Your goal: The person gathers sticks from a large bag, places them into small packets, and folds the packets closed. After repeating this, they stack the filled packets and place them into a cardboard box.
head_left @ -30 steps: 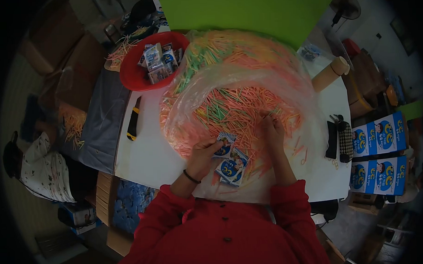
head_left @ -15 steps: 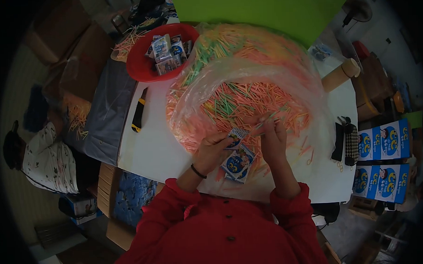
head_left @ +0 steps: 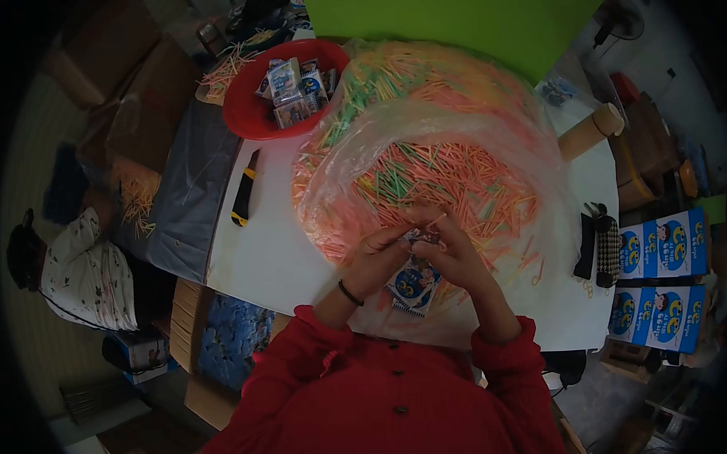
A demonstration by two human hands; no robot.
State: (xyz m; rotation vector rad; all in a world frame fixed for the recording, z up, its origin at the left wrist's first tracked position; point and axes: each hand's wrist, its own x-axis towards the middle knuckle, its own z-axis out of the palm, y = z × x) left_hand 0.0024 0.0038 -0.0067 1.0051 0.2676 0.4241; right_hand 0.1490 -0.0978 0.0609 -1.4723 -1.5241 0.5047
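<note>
My left hand (head_left: 378,260) is closed on the edge of a small printed packet (head_left: 421,239), mostly covered by the fingers. Pressed up against that packet is my right hand (head_left: 454,254), its fingers pinched round a few thin coloured sticks (head_left: 437,221). Just below both hands, another blue-and-white packet (head_left: 413,283) lies on the white table. Beyond them spreads a large clear plastic bag (head_left: 456,116), its mouth open towards me, full of pink, green and yellow sticks (head_left: 438,172).
A red bowl (head_left: 241,111) with several packets stands at the back left, near a yellow-and-black utility knife (head_left: 244,195). On the right are a cardboard tube (head_left: 588,133), a checked pouch (head_left: 607,250) and printed boxes (head_left: 667,316). Another person (head_left: 89,272) sits at left.
My right hand has moved left and down with the sticks, meeting the packet in my left hand. The packet is now largely hidden by fingers. The view has shifted slightly.
</note>
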